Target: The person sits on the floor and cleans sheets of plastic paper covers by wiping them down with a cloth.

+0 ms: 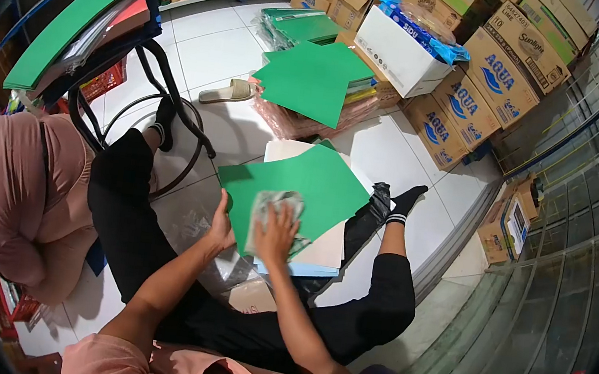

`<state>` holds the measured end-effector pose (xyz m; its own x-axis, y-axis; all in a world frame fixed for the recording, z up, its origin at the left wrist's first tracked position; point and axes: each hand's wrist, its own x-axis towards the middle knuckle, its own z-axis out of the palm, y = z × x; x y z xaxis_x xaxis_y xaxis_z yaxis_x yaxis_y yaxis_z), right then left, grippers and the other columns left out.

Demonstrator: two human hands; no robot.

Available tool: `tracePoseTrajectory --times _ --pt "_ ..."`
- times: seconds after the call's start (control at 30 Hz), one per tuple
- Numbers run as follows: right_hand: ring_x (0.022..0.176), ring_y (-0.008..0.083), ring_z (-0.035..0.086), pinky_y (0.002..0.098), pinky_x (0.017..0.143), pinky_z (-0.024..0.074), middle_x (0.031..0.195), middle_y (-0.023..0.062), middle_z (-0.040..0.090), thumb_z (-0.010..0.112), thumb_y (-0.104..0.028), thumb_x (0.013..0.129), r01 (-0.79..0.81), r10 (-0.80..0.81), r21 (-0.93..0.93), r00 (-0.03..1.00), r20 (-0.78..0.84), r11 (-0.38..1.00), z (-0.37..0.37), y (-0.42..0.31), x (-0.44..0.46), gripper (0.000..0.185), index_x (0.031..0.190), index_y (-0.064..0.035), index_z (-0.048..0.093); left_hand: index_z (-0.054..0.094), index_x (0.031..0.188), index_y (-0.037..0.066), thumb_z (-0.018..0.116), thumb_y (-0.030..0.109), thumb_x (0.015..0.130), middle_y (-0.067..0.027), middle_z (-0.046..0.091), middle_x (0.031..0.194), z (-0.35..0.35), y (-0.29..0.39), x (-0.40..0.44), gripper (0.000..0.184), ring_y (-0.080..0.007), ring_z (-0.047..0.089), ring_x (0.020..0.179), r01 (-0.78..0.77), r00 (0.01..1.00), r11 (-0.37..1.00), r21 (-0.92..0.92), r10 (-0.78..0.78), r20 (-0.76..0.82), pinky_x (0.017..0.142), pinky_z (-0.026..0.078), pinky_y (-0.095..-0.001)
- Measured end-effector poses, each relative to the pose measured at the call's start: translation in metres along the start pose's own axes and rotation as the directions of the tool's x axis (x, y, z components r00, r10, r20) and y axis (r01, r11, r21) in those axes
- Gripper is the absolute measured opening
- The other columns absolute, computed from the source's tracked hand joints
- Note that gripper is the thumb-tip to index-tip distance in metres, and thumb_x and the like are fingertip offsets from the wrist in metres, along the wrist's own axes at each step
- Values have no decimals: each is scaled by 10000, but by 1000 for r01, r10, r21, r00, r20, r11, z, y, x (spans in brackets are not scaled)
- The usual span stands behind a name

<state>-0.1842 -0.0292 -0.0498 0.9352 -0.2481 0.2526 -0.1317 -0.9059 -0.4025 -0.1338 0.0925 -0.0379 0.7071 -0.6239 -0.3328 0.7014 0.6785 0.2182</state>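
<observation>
A green sheet (329, 183) lies over a stack of pale and light blue sheets (321, 252) on the floor between my legs. My left hand (222, 222) holds the green sheet by its left edge, the thumb along the border. With its fingers spread, my right hand (276, 230) presses a grey patterned cloth (265, 201) flat onto the sheet's lower left part. Clear plastic (220, 270) and a brown piece (254, 296) lie below the sheet, nearer to me. Black plastic (362, 231) runs along the stack's right side.
More green sheets (315, 82) rest on pink plastic ahead. At the upper left, a chair (155, 89) bears green sheets and folders. A person in pink (25, 193) is at my left. Cardboard boxes (464, 102) and a sandal (227, 92) stand beyond.
</observation>
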Motion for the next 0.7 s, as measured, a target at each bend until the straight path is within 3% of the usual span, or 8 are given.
tracePoseTrajectory --times 0.07,0.13,0.23,0.3,0.4,0.47,0.53,0.7 --pt "1250 346 271 557 973 211 1330 172 330 515 -344 801 51 -53 76 998 18 996 4 -28 -13 489 1217 -94 454 461 1177 57 468 604 780 -135 509 1153 10 1 -8 676 -244 526 990 -21 995 999 46 16 100 872 424 -377" --pt "1237 330 301 524 994 208 1305 157 367 503 -327 812 146 -126 279 988 -88 949 9 -43 -19 446 1177 -71 482 455 1186 60 470 610 774 -138 502 1169 17 2 -12 687 -250 520 1011 -39 978 995 93 19 205 885 420 -385" --pt "1231 320 311 530 992 210 1294 147 383 508 -343 811 190 -179 289 982 -63 938 7 -29 -3 445 1175 -88 495 457 1183 62 457 609 783 -138 509 1154 8 3 -6 678 -246 527 993 -3 993 990 139 -14 121 866 430 -379" --pt "1231 308 317 560 979 207 1281 144 396 525 -356 798 158 -165 109 984 60 981 -2 -6 19 441 1175 -128 506 460 1180 63 444 608 791 -137 516 1138 -2 2 -4 670 -241 533 974 32 999 985 168 -37 29 847 439 -373" --pt "1234 310 311 625 943 198 1277 131 404 551 -373 774 67 -68 -119 998 1 991 2 54 58 437 1161 -172 521 458 1181 63 424 622 792 -139 523 1120 -11 -1 2 681 -242 539 955 31 995 975 221 -9 -102 827 447 -367" --pt "1239 315 300 624 944 201 1279 133 403 534 -386 785 -40 38 -167 999 -15 985 -9 89 84 435 1163 -171 519 457 1181 63 404 635 793 -140 530 1101 -15 -2 6 694 -243 544 936 47 973 961 274 18 -232 807 455 -362" --pt "1238 317 300 618 952 192 1281 141 402 515 -398 793 -180 178 -183 984 -30 967 -17 117 104 440 1166 -165 515 456 1180 61 398 643 790 -141 531 1096 -17 -1 10 702 -244 544 930 34 969 955 296 40 -242 800 457 -362" --pt "1215 320 332 574 971 193 1242 150 445 517 -379 789 -177 132 -259 975 -179 950 -1 117 108 431 1130 -115 540 461 1168 60 379 675 772 -143 537 1076 -21 -3 12 736 -249 551 904 7 951 943 332 96 -293 773 465 -357"
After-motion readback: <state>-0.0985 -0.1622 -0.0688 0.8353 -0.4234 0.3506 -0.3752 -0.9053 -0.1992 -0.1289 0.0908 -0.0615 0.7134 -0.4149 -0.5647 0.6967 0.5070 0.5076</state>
